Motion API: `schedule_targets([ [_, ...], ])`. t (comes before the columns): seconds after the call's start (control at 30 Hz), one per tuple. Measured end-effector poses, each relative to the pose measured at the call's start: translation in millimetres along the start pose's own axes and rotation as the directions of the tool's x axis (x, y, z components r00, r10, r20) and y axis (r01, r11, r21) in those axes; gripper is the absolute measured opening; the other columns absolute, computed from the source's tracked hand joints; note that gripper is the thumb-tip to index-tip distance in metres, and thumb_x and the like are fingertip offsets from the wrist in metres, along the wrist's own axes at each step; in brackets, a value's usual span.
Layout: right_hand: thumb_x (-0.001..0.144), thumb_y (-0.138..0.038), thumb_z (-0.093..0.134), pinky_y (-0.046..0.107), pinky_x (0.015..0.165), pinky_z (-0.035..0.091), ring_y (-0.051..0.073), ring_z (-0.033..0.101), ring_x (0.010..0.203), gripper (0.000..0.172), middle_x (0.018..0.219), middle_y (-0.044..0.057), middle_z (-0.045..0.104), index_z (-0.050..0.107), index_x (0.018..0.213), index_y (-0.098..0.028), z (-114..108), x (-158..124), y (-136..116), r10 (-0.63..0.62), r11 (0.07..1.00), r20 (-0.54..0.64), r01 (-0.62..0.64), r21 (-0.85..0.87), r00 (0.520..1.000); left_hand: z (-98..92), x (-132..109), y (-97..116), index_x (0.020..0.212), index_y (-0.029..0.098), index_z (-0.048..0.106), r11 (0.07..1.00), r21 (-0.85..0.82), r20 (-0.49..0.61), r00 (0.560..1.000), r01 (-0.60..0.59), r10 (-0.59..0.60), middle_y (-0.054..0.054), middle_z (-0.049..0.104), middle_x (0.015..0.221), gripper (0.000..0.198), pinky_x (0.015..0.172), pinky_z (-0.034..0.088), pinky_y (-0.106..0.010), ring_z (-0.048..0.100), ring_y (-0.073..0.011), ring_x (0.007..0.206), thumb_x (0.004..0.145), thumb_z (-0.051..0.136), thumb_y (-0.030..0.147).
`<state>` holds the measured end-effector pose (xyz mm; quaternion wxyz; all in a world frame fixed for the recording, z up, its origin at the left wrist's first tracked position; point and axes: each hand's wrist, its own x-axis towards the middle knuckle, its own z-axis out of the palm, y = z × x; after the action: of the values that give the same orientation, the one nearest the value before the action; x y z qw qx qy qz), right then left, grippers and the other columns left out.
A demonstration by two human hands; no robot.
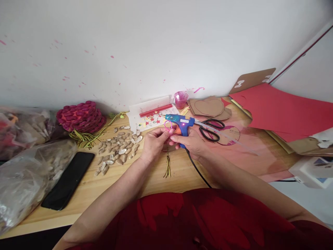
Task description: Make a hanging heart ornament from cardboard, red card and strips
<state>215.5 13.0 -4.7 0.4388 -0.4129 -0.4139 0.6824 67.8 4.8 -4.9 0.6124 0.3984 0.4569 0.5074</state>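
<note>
My left hand [155,142] pinches a small pink loop [168,124], which looks like string or thin ribbon. Closed on a blue hot glue gun [182,121] is my right hand [194,141], its fingers partly hidden by the gun's handle. The gun's nozzle points left, past the loop, and a long clear glue stick [221,132] juts from its rear. My two hands meet at the thumbs. Below them, a bundle of yellow-green stems [168,167] shows over the table; what its upper end joins is hidden.
Peanut shells [117,147], a black phone [69,182] and plastic bags [33,177] lie left. Behind are a magenta shell-covered piece [80,117], paper with star confetti [134,116] and a pink-stained cup [180,99]. Rightward are black-handled scissors [209,135], cardboard [208,108] and red sheets [283,111].
</note>
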Motion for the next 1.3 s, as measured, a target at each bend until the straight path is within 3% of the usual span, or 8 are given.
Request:
schedule_targets([
  [0.17,0.066,-0.026,0.086,0.021,0.048,0.048,0.016,0.071,0.065,0.028,0.073,0.002,0.074,0.074,0.090,-0.018,-1,0,-1,0.002,0.998,-0.043,-0.004,-0.056,0.999,-9.6,4,3,0.090,0.016,0.081,0.996,0.085,0.057,0.998,-0.005,0.000,-0.005,0.076,0.075,0.046,0.064,0.055,-0.028,0.067,-0.0152,0.062,0.065,0.090,0.053],
  [0.37,0.065,-0.022,0.086,0.021,0.046,0.048,0.016,0.073,0.065,0.037,0.084,0.004,0.076,0.072,0.100,-0.018,-3,2,1,-0.008,0.997,-0.072,0.003,-0.078,0.997,-20.2,8,3,0.084,0.017,0.084,0.945,0.298,0.031,0.991,-0.134,0.131,-0.003,0.072,0.066,0.034,0.053,0.040,-0.022,0.053,-0.0101,0.054,0.070,0.087,0.048],
  [0.47,0.067,-0.021,0.083,0.020,0.046,0.048,0.015,0.071,0.064,0.035,0.082,0.004,0.076,0.073,0.101,-0.017,-1,1,0,-0.024,0.993,-0.049,0.019,-0.113,0.999,-19.1,7,1,0.086,0.020,0.084,0.920,0.345,0.036,0.982,-0.187,0.186,-0.005,0.078,0.080,0.028,0.060,0.045,-0.024,0.062,-0.0139,0.065,0.072,0.086,0.044],
  [0.7,0.064,-0.020,0.081,0.020,0.045,0.048,0.016,0.071,0.062,0.031,0.079,0.004,0.076,0.073,0.094,-0.017,1,0,-2,-0.040,0.988,-0.078,0.027,-0.154,0.996,-13.5,3,1,0.087,0.019,0.084,0.936,0.308,0.050,0.985,-0.170,0.162,-0.007,0.078,0.081,0.030,0.070,0.053,-0.028,0.069,-0.0184,0.071,0.071,0.086,0.045],
  [0.93,0.066,-0.020,0.080,0.021,0.046,0.049,0.016,0.072,0.063,0.031,0.076,0.002,0.075,0.074,0.097,-0.019,1,-1,-1,-0.059,0.983,-0.049,0.050,-0.175,0.997,-12.5,3,-3,0.082,0.018,0.075,0.972,0.226,0.066,0.996,-0.072,0.058,-0.003,0.074,0.069,0.037,0.054,0.050,-0.025,0.067,-0.0158,0.057,0.071,0.085,0.052],
  [1.0,0.066,-0.021,0.082,0.021,0.046,0.049,0.016,0.071,0.062,0.034,0.075,0.001,0.074,0.074,0.099,-0.019,1,-2,0,-0.053,0.985,-0.049,0.045,-0.165,0.997,-11.2,4,-2,0.080,0.018,0.073,0.968,0.238,0.026,0.997,-0.076,0.072,-0.002,0.073,0.070,0.040,0.050,0.046,-0.023,0.063,-0.0137,0.055,0.072,0.084,0.055],
  [1.17,0.065,-0.022,0.086,0.022,0.047,0.049,0.017,0.073,0.064,0.039,0.076,0.001,0.074,0.071,0.101,-0.018,0,-1,2,-0.021,0.990,-0.053,0.013,-0.142,0.998,-8.3,4,3,0.073,0.017,0.071,0.956,0.246,-0.008,0.985,-0.162,0.170,0.000,0.069,0.067,0.039,0.058,0.046,-0.022,0.056,-0.0097,0.057,0.071,0.084,0.054],
  [1.3,0.071,-0.033,0.087,0.021,0.047,0.049,0.016,0.074,0.064,0.043,0.083,0.003,0.076,0.066,0.105,-0.019,-3,-3,-2,0.022,0.996,-0.081,-0.029,-0.089,0.996,-13.2,9,12,0.071,0.016,0.070,0.956,0.238,-0.015,0.984,-0.171,0.179,0.000,0.065,0.064,0.040,0.058,0.045,-0.023,0.052,-0.0095,0.057,0.067,0.086,0.053],
])
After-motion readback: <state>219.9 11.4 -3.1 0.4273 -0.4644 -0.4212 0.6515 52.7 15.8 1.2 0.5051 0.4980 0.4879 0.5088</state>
